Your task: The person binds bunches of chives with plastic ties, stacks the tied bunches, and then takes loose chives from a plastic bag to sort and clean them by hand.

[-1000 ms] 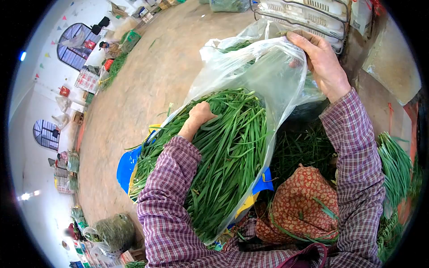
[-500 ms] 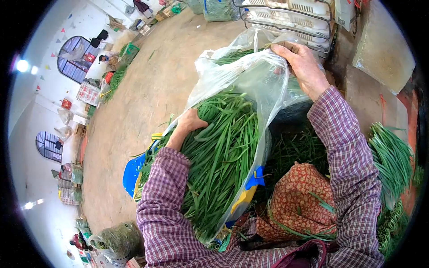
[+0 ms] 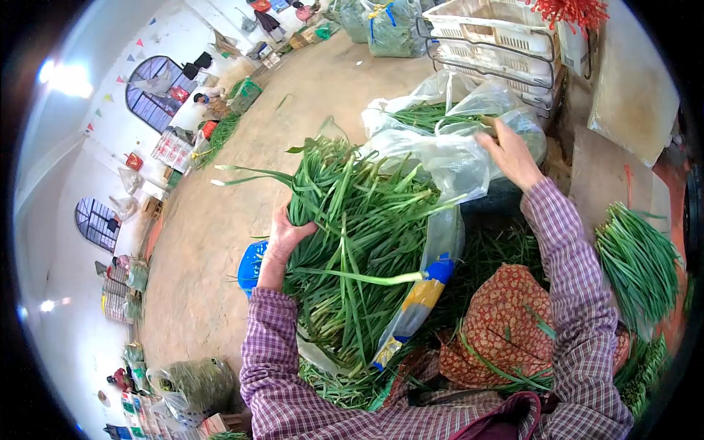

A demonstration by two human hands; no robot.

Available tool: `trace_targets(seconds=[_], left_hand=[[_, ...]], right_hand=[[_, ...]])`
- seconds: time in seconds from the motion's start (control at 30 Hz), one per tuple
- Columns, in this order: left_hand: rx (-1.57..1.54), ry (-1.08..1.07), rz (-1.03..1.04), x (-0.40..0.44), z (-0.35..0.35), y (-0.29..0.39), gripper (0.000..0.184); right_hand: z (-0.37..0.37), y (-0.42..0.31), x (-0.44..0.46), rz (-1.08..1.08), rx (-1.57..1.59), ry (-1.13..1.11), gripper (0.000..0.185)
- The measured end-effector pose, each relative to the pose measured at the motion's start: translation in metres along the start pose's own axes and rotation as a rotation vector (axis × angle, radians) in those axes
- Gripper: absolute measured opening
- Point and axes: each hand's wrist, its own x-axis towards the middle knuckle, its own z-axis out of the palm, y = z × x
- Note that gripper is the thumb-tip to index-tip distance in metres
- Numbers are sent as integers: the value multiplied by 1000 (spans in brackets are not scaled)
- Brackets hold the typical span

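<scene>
At the left edge of a big loose heap of long green leaves (image 3: 367, 246), the left hand (image 3: 288, 236) has its thumb pressed on a thick bunch, its other fingers being partly hidden, while the right hand (image 3: 513, 154) is at the clear plastic bag (image 3: 451, 158), but I cannot tell how firmly its fingers are pinching. The leaves lie along the plastic, with many ends crossing and spilling outward, so the work seems to me only partway: they are gathered together, but they are not made even, and the plastic is not closed around them.
</scene>
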Motion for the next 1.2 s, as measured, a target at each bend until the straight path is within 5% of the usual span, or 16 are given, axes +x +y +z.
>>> trace_targets(seconds=[0.23,0.43,0.5,0.57,0.63,0.77,0.93,1.07,1.2], left_hand=[[62,81,124,-9,14,6,51],[-71,24,113,-14,17,17,48],[-174,62,81,-19,16,18,44],[-353,66,-26,-22,9,15,41],[-397,81,-26,-22,0,15,41],[-406,133,31,-14,-28,27,34],[-499,169,208,6,-29,38,33],[-458,189,82,-2,-15,49,43],[-434,270,71,-3,-28,83,55]], right_hand=[[-22,-92,-85,-247,3,248,56],[38,-162,-78,-732,-74,275,31],[61,-153,-78,-751,-91,246,31],[94,-115,-79,-557,-363,-80,33],[114,-64,-89,-459,-282,-401,34],[78,-62,-82,-349,-210,-524,35],[20,-136,-72,-336,59,-83,37],[34,-171,-83,-275,76,-400,43],[67,-152,-112,-462,-10,-321,54]])
